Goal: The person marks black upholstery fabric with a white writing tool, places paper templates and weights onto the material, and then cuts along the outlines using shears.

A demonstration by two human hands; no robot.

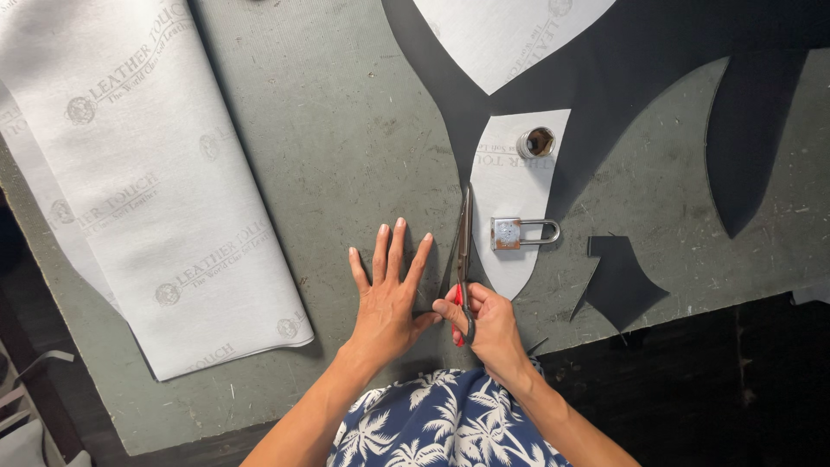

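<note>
Gripping a pair of scissors [464,259] by its red-lined handles, the right hand [487,324] is closed around the loops, the long blades pointing away from the person along the left edge of a white pattern piece [510,199] — a stiff, matte shape, straight across the top and tapering to a rounded point near the hand. Just left of the scissors the left hand [387,298] lies flat with fingers spread wide, pressing on the grey worktop [346,130] and holding nothing. On the pattern piece sit two weights: a silver padlock [521,233] lying on its side just right of the blades, and beyond it a small round metal cup [537,142], open side up, its inside dark and its contents not discernible. Under and beyond the pattern piece spreads thin black sheet material [640,78] with curved, cut edges; a small black offcut [621,284] lies right of the padlock, apart from it. Far left of the scissors lies a wide white sheet [147,182] with faint printed marks, its near edge slightly curled. Between that sheet and the left hand the scuffed worktop is bare — its near edge runs just beside the wrists.
</note>
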